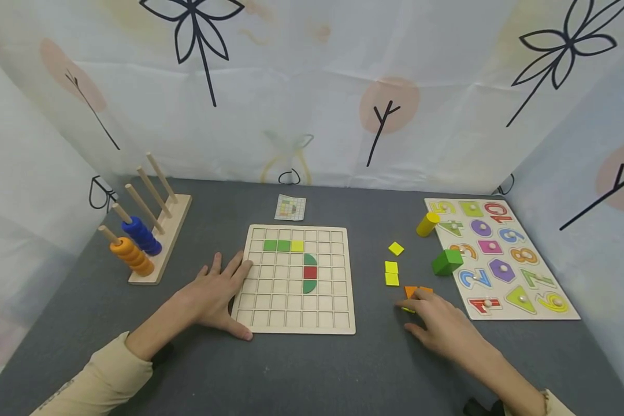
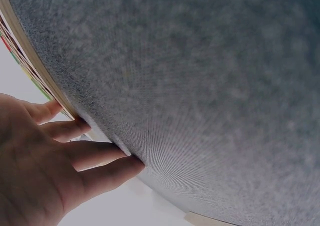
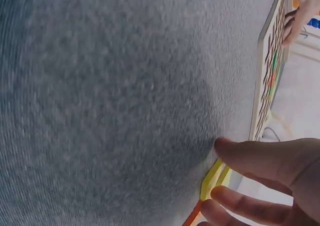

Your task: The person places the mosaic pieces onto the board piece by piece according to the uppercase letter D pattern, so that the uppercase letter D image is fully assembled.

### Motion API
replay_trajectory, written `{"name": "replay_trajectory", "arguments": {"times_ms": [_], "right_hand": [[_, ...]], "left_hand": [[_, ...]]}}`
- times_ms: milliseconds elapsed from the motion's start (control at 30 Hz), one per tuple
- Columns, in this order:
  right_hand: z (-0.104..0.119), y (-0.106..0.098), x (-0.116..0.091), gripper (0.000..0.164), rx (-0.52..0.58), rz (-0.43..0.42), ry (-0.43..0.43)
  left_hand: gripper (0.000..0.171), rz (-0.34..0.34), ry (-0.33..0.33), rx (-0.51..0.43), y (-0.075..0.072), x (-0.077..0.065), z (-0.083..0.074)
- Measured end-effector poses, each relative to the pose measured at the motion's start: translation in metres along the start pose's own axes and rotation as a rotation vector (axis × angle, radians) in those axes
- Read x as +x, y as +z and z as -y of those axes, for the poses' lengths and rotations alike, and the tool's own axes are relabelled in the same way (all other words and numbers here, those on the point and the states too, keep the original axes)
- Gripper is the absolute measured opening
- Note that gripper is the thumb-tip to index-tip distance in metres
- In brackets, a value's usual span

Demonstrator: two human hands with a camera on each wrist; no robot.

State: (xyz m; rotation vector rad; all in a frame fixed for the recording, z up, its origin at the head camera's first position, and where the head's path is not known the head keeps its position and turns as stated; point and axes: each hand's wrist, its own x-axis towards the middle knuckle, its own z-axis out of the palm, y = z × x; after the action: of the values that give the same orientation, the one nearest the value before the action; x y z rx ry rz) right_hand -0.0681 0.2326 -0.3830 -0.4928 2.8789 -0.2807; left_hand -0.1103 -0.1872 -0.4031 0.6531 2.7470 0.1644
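Note:
A square wooden grid board [image 1: 270, 315] lies on the dark table, with green, yellow and red pieces in some cells. My left hand [image 1: 218, 294] rests along its left edge, fingers spread and thumb near the lower left corner. To the right of the board, my right hand [image 1: 442, 323] reaches over orange pieces [image 1: 411, 291] and a yellow piece [image 3: 211, 181]. In the right wrist view its thumb and fingertips are apart, right at the yellow piece, and the hand partly hides these pieces. Small yellow squares [image 1: 392, 279] lie just beyond that hand.
Behind the board lies a small pattern card [image 1: 290, 208]. A wooden peg stand [image 1: 173, 222] with orange and blue rings stands at left. At right are a number-and-shape puzzle board [image 1: 551, 312], a green block [image 1: 447, 262] and a yellow cylinder [image 1: 427, 224]. Printed cloth walls surround the table.

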Motion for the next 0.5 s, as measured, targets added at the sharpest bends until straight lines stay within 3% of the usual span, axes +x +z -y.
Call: {"name": "replay_trajectory", "arguments": {"times_ms": [267,500], "right_hand": [[-0.008,0.001,0.005,0.034,0.032,-0.041,-0.057],[-0.015,0.0,0.008,0.032,0.068,-0.028,-0.069]], "left_hand": [[0.144,0.008,-0.009,-0.003,0.001,0.001,0.001],[0.145,0.018,-0.021,0.004,0.001,0.001,0.0]]}}
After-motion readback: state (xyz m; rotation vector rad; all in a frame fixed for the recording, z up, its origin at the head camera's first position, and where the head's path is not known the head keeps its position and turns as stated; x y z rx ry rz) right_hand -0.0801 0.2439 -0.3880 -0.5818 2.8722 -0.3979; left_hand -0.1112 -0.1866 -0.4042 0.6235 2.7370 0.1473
